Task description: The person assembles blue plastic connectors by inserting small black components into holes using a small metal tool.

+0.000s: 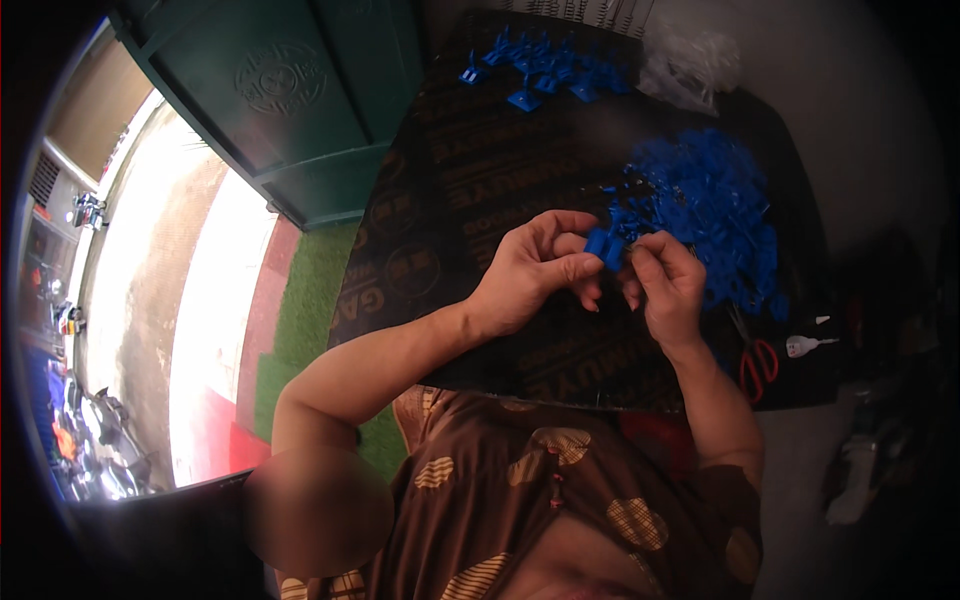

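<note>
Over the dark printed tabletop (pixel 480 250), my left hand (pixel 535 262) pinches a small blue plastic piece (pixel 601 243) between thumb and fingers. My right hand (pixel 668 285) is closed too, its thumb and forefinger pressed together at the right edge of that same piece. Whether another tiny part sits between the right fingertips is hidden. Just beyond and to the right of my hands spreads a heap of loose blue plastic parts (pixel 725 195), some flat with holes.
Blue pieces with upright stems (pixel 540 70) lie at the table's far side, by a crumpled clear plastic bag (pixel 690 65) and metal springs (pixel 590 12). Red-handled scissors (pixel 758 370) and a small white bottle (pixel 805 346) lie right. A green metal door (pixel 280 100) stands left.
</note>
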Demonstrator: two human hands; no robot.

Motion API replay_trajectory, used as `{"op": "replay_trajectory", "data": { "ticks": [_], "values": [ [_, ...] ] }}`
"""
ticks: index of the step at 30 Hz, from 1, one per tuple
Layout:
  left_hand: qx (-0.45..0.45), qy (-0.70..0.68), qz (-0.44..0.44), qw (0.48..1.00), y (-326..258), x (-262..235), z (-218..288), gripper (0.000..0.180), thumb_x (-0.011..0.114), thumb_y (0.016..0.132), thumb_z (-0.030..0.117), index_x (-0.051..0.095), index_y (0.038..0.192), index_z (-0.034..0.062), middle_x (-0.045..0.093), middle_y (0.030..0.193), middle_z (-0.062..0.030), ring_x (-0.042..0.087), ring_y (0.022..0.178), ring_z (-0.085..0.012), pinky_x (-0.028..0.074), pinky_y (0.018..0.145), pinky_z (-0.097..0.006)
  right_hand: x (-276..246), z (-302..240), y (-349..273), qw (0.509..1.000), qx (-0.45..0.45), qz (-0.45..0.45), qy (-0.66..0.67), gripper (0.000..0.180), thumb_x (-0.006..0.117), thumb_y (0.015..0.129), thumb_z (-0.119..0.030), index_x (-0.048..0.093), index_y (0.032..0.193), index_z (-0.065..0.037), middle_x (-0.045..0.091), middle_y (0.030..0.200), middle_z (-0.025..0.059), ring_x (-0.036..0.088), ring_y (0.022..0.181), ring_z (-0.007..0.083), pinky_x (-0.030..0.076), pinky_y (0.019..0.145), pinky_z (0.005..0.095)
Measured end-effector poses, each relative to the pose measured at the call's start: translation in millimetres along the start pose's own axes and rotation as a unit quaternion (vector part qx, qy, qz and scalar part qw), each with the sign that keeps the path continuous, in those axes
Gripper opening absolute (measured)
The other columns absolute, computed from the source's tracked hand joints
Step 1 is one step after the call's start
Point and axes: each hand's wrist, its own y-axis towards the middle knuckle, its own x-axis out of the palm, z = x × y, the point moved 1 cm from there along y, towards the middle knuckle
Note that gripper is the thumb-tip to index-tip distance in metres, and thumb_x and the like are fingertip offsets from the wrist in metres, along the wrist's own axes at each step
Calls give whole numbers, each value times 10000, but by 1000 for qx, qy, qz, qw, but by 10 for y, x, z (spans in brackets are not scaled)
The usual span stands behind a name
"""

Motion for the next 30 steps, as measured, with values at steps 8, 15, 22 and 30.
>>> {"op": "replay_trajectory", "data": {
  "ticks": [8, 15, 22, 30],
  "values": [
    [0, -12, -9, 1000, -23, 29, 16, 439, 634, 858, 15, 378, 1204, -69, 640, 887, -110, 641, 730, -154, 557, 666, -280, -50, -23, 12, 997, -17, -30, 66, 98, 567, 908, -47, 556, 813, -28, 557, 669, 29, 460, 501, 49, 365, 428, 175],
    [22, 26, -7, 999, -41, 57, 21, 444, 652, 835, -13, 379, 1184, -46, 639, 891, -105, 623, 750, -123, 545, 669, -260, -30, -24, 16, 993, 19, -19, 117, 99, 564, 920, -74, 557, 833, -28, 533, 668, 16, 462, 517, 55, 366, 426, 181],
    [41, 41, -5, 998, -43, 59, -4, 477, 675, 817, -10, 380, 1192, -17, 621, 953, -96, 624, 821, -136, 539, 713, -270, -26, -3, 18, 988, 54, -12, 145, 99, 554, 931, -109, 559, 872, -29, 526, 672, 8, 465, 516, 62, 371, 421, 189],
    [38, 77, 16, 996, -47, 59, -18, 496, 689, 805, -11, 379, 1193, -14, 608, 987, -91, 613, 848, -127, 536, 699, -250, -52, 44, 13, 985, 74, -15, 157, 99, 554, 928, -110, 555, 885, -21, 525, 675, 11, 463, 515, 63, 371, 418, 194]
  ]
}}
